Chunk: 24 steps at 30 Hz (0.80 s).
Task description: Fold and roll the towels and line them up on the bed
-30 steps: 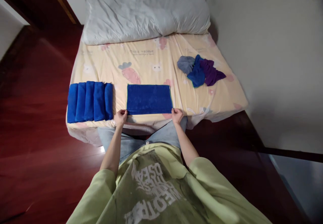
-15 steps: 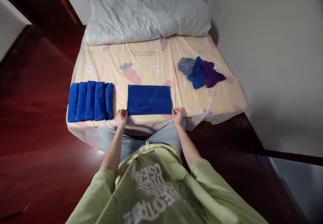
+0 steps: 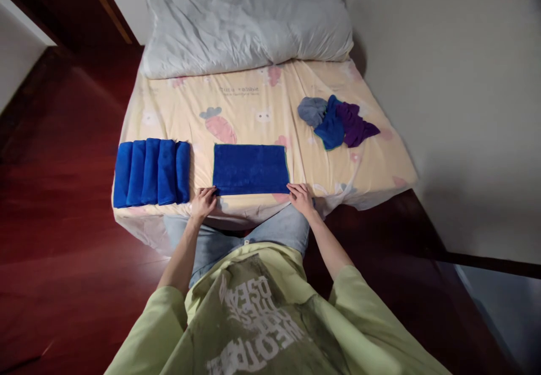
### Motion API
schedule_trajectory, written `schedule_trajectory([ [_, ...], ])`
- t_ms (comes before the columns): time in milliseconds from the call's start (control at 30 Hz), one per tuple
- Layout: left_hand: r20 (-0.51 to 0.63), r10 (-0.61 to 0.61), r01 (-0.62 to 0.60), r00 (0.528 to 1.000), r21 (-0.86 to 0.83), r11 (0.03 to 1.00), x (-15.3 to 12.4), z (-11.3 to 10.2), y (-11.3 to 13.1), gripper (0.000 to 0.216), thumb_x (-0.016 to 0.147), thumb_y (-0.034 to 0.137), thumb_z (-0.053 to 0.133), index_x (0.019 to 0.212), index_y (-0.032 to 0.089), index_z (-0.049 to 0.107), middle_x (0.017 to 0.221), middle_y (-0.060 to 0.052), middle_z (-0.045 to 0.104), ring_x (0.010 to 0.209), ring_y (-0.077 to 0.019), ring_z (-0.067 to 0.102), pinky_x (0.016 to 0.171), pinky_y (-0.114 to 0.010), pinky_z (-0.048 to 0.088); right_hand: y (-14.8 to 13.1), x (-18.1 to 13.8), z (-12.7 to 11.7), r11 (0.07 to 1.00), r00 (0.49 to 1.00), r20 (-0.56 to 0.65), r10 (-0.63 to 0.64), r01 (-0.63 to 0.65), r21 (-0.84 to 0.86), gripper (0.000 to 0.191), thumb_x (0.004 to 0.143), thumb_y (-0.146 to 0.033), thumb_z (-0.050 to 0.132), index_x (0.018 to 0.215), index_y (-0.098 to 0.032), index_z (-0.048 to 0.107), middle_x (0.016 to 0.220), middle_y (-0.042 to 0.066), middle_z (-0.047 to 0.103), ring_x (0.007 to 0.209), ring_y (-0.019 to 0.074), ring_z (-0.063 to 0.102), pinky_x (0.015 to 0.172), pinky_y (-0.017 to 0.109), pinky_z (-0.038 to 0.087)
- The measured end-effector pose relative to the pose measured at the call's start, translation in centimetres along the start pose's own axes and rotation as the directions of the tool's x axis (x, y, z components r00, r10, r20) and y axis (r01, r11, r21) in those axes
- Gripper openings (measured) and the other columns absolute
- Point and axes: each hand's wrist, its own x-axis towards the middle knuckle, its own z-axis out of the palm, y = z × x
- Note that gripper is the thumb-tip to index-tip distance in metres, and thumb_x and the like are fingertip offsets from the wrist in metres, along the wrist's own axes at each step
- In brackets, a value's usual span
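A blue towel with a thin green edging lies flat as a wide rectangle at the bed's front edge. A narrow fold runs along its near side. My left hand is at the near left corner, its fingertips closed on the fold's end. At the near right corner my right hand does the same, with its fingers more stretched out. To the left, several rolled blue towels lie side by side. A crumpled blue cloth sits at the right between a grey cloth and a purple cloth.
The bed has a yellowish sheet printed with carrots and rabbits. A bulky pale quilt covers its far end. A plain wall stands to the right, and dark red floor spreads to the left.
My fingers have gone from a tight, curled pinch to a straighter hold at the towel's near corners. My elbows have moved slightly outward. The towel and the other cloths lie as before.
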Motion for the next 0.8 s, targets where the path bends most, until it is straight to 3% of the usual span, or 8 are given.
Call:
schedule_trajectory([
  [100,0.041,-0.009,0.007,0.999,0.062,0.998,0.1,-0.3,0.5,0.046,0.090,0.031,0.058,0.134,0.019,0.068,0.136,-0.010,0.068,0.125,-0.0318,0.055,0.111,-0.044,0.048,-0.6,-0.3,-0.6,0.997,0.999,0.044,-0.008,0.011,-0.081,0.046,0.095,-0.021,0.057,0.139,-0.021,0.070,0.138,0.007,0.070,0.124,0.0282,0.059,0.111,0.045,0.046],
  [267,0.054,-0.105,0.090,0.993,0.238,0.967,1.2,-0.1,2.1,0.042,0.092,0.023,0.056,0.132,0.019,0.069,0.123,-0.015,0.071,0.123,-0.0338,0.057,0.098,-0.042,0.051,-1.7,0.6,-0.4,0.976,0.996,0.081,0.044,-0.026,-0.214,0.044,0.098,-0.024,0.058,0.140,-0.018,0.069,0.132,0.010,0.073,0.121,0.0300,0.059,0.106,0.045,0.044],
  [500,0.081,-0.068,0.038,0.994,0.323,0.946,2.2,-0.6,2.3,0.038,0.093,0.015,0.053,0.125,0.020,0.075,0.117,-0.016,0.073,0.117,-0.0357,0.061,0.095,-0.046,0.048,-1.9,2.7,-0.3,0.954,0.987,0.155,0.038,0.011,-0.301,0.043,0.091,-0.009,0.061,0.129,-0.021,0.076,0.125,0.012,0.074,0.115,0.0308,0.057,0.100,0.045,0.039],
  [633,0.058,-0.051,0.034,0.997,0.260,0.965,1.7,-1.2,1.2,0.040,0.092,0.013,0.055,0.126,0.021,0.076,0.115,-0.014,0.074,0.114,-0.0337,0.062,0.093,-0.044,0.050,-0.9,2.1,-1.0,0.968,0.990,0.138,0.022,0.014,-0.252,0.045,0.091,-0.005,0.058,0.128,-0.024,0.078,0.119,0.011,0.076,0.110,0.0286,0.058,0.097,0.042,0.041],
  [800,0.036,-0.029,0.025,0.999,0.104,0.994,0.0,-0.6,-0.3,0.041,0.091,0.011,0.053,0.121,0.023,0.079,0.109,-0.010,0.076,0.111,-0.0292,0.062,0.091,-0.037,0.053,0.5,0.0,-0.9,0.999,0.997,0.079,-0.006,0.008,-0.033,0.056,0.087,0.001,0.051,0.127,-0.026,0.078,0.107,0.008,0.077,0.105,0.0257,0.061,0.099,0.041,0.050],
])
